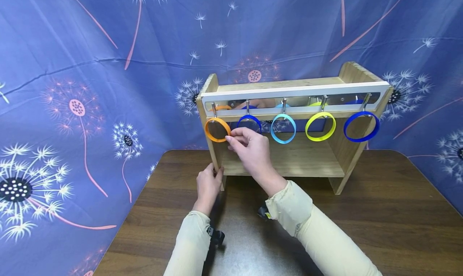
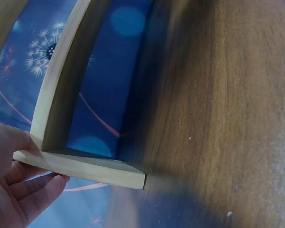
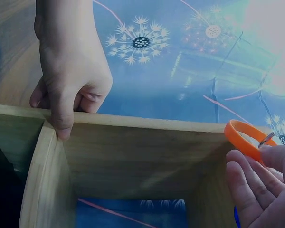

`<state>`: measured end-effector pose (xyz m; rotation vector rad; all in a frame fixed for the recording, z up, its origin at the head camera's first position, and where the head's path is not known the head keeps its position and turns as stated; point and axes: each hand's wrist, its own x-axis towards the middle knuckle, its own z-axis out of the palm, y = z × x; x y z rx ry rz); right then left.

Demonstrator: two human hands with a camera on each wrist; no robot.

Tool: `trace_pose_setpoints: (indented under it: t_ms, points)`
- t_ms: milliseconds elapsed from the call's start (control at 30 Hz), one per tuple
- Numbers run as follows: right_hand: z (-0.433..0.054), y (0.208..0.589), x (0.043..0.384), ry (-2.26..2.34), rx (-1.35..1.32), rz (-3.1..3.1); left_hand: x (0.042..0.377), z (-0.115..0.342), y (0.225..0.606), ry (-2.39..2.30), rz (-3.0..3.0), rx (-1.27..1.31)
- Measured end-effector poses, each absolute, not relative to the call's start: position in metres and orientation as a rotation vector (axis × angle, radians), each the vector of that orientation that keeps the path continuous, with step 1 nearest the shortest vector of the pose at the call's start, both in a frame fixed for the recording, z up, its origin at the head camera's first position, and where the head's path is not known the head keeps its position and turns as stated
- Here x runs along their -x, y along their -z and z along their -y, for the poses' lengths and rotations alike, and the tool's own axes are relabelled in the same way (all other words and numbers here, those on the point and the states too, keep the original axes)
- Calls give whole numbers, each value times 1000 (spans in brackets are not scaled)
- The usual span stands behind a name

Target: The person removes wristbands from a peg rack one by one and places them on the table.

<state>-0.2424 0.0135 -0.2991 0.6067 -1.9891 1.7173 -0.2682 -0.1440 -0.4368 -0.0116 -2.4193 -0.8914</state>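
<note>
An orange ring [image 1: 216,140] hangs from the leftmost hook on the front rail of a wooden rack [image 1: 289,159]. My right hand [image 1: 254,151] pinches the ring's lower right edge between thumb and fingers. In the right wrist view the orange ring [image 3: 242,143] still has the hook's tip through it. With my left hand [image 1: 208,184] I grip the rack's left side panel low down, by the shelf. The thumb lies on the inner side, the other fingers outside, as the left wrist view shows. Just right of the orange ring, a dark blue ring [image 1: 255,118] is partly hidden behind my right hand.
Farther right hang a light blue ring [image 1: 272,132], a yellow ring [image 1: 307,128] and a blue ring [image 1: 376,127], each on its own hook. The rack stands on a brown wooden table [image 1: 390,219]. Behind it hangs a blue dandelion-print cloth [image 1: 304,35].
</note>
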Motion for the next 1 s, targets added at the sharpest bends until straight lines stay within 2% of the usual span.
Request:
trace_pose_setpoints:
  t_ms: [533,1000]
  points:
    - [-18,296,231,-1767,-692,1931,267,144,436,880,2403,45]
    - [-39,322,220,-1747,-677,2034,268,144,437,883,2422,10]
